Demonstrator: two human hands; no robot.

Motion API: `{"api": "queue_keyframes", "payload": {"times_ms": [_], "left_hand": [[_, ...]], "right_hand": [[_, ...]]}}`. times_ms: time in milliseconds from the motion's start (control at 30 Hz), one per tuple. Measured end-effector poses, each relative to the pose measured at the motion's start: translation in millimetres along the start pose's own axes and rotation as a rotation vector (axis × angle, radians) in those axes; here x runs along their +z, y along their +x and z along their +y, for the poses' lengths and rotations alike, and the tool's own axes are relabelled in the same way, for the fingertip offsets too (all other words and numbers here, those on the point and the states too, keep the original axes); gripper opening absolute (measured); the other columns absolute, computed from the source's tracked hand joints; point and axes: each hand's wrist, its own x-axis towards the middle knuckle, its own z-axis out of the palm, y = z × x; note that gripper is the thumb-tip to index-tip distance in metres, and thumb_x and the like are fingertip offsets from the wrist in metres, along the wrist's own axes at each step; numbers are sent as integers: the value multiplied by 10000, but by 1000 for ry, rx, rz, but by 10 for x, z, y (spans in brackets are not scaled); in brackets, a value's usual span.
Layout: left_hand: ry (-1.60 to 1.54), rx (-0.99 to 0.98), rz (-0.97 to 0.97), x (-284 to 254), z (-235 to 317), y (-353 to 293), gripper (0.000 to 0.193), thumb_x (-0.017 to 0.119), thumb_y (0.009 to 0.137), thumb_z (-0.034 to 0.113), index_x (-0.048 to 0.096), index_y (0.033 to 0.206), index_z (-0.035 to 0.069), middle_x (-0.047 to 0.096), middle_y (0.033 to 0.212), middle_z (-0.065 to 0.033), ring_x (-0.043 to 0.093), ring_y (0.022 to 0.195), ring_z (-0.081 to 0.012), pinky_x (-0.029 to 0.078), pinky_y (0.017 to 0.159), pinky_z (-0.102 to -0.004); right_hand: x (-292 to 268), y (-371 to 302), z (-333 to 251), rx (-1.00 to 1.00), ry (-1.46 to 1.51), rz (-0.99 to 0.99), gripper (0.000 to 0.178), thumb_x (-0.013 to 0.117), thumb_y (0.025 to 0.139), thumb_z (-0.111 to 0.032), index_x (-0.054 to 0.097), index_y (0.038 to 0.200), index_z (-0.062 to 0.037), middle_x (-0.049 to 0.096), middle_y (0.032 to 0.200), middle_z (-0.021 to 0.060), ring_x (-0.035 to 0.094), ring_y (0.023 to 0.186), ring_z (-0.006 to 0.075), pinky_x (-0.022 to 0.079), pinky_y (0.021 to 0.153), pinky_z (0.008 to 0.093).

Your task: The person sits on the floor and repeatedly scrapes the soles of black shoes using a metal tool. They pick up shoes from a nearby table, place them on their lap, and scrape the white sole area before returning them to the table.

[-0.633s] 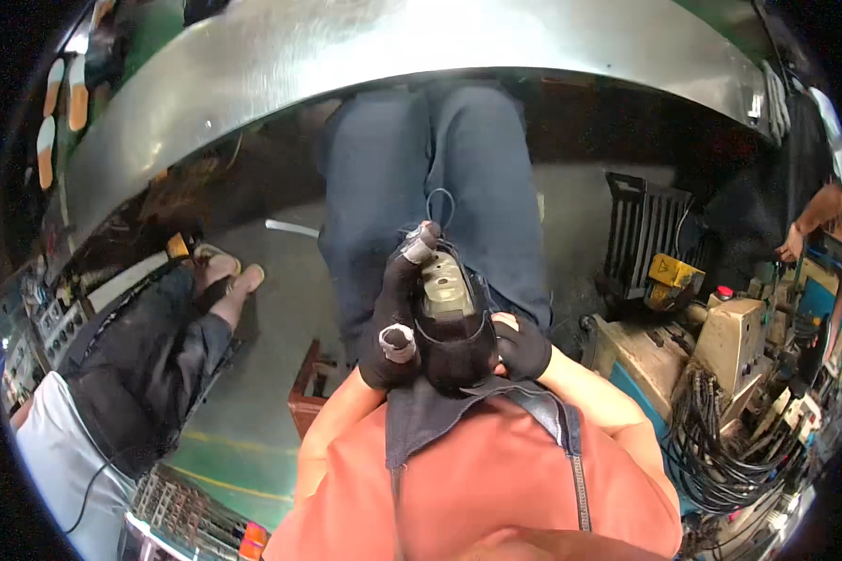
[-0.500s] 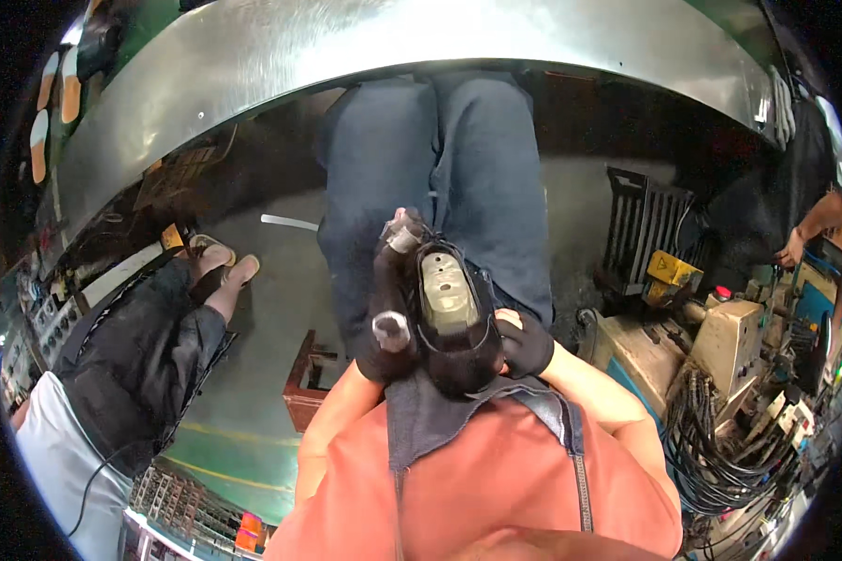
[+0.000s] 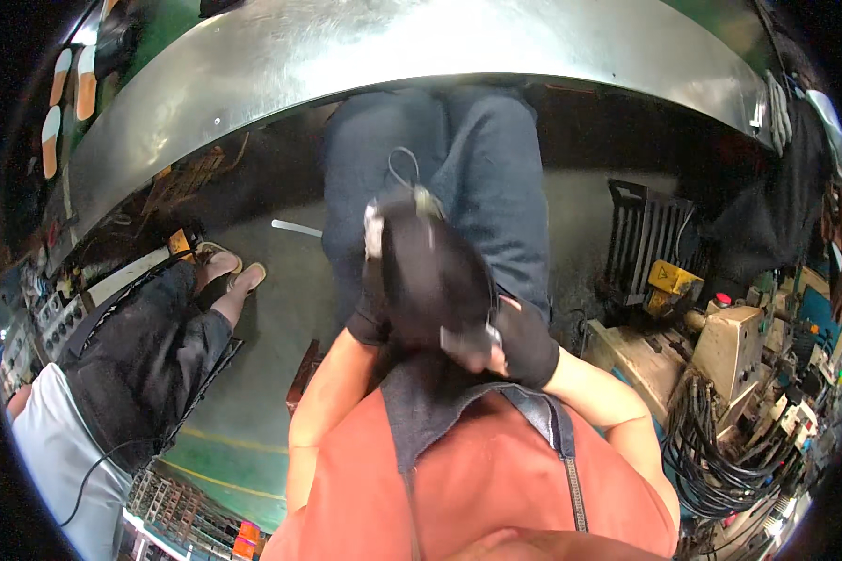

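A black shoe upper on a last (image 3: 435,266) is held over my lap, blurred by motion. Its dark outer face is turned up, so the last inside is hidden. From its far end rises a thin cord loop (image 3: 403,165). My left hand (image 3: 374,290), in a black glove with pale wrapping at a fingertip, is closed along the shoe's left side. At the near right end my gloved right hand (image 3: 524,346) grips it, with its fingers smeared and partly hidden.
Beyond my knees curves a shiny metal bench (image 3: 281,70). At left sits another person (image 3: 126,360). A beige machine with a red button (image 3: 723,299), black cables (image 3: 711,439) and a dark slatted chair-like rack (image 3: 641,238) stand at right. A brown stool (image 3: 303,374) is beside my left arm.
The shoe has been turned over: the pale last top that faced up is now out of sight. A cord loop has come into view. Both hands have shifted with it and stay on the shoe.
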Motion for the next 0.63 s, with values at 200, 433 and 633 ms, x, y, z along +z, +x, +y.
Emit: {"api": "queue_keyframes", "payload": {"times_ms": [200, 433, 633], "left_hand": [[1849, 588, 441, 670, 10, 254, 734, 633, 868, 261, 236, 1416, -24, 483, 1292, -311, 563, 1103, -440, 474, 889, -446], [1409, 618, 339, 332, -156, 174, 566, 525, 954, 244, 351, 1397, -62, 486, 1338, -286, 495, 1253, -359, 415, 1000, -359], [1784, 340, -40, 402, 197, -117, 694, 553, 925, 274, 228, 1462, -23, 329, 1467, -256, 276, 1374, -431, 225, 1141, -428]], "right_hand": [[-194, 486, 291, 603, 323, 255, 402, 395, 1017, -389, 533, 916, -25, 488, 697, -11, 501, 598, 85, 429, 555, 258], [-395, 454, 621, 503, 430, 138, 395, 405, 1019, -391, 546, 946, -29, 518, 763, -14, 535, 667, 91, 449, 628, 252], [-1104, 566, 408, 383, -425, -536, 350, 477, 986, -388, 632, 987, -74, 652, 835, 96, 560, 675, 247, 449, 637, 378]]}}
